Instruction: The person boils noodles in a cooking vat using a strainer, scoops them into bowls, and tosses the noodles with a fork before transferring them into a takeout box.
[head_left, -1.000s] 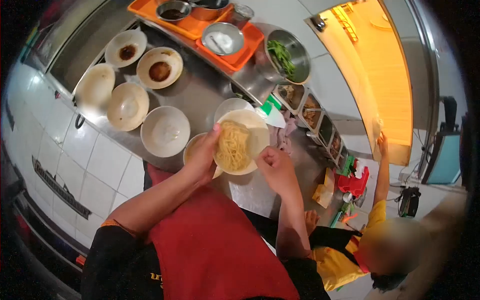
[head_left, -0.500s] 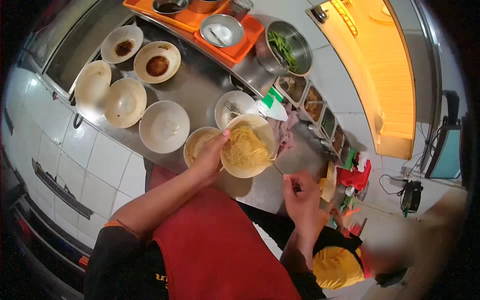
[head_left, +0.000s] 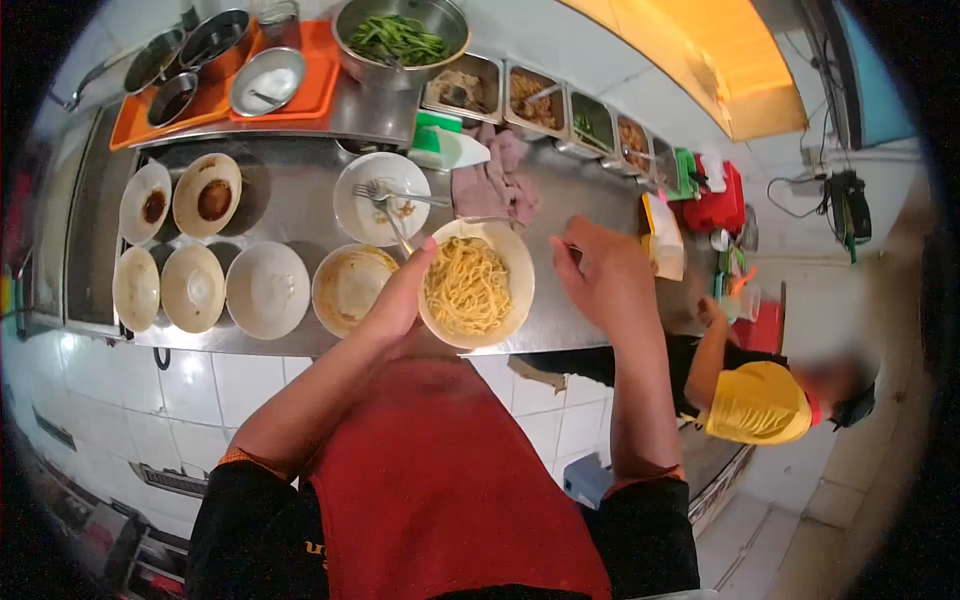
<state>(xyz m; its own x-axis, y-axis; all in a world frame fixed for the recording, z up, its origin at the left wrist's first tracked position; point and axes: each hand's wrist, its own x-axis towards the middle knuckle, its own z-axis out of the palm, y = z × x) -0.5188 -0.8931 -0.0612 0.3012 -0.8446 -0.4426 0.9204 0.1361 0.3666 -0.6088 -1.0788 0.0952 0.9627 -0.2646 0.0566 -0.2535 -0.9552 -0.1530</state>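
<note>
My left hand (head_left: 398, 298) grips the near-left rim of a white bowl of noodles (head_left: 468, 287), thumb up on the edge. The bowl is held over the front of the steel counter. A metal utensil (head_left: 490, 219) shows along its far rim. To the right of the bowl, apart from it, is my right hand (head_left: 608, 275), its fingers curled in; whether anything is inside them is hidden. Just left of the noodle bowl stands a sauce-stained bowl (head_left: 335, 312). Behind it a white bowl (head_left: 365, 225) holds forks (head_left: 385, 193).
Several used bowls (head_left: 268, 290) line the counter's left. A pink cloth (head_left: 495, 185) lies behind the noodle bowl. Orange trays (head_left: 310, 95), a pot of greens (head_left: 400, 45) and metal food containers (head_left: 537, 100) stand at the back. A person in yellow (head_left: 755, 400) works at the right.
The view has turned and levelled, so the counter now runs across it. The noodle bowl has tipped flatter, showing the noodles from above. My right hand is raised beside it, its fingers still curled.
</note>
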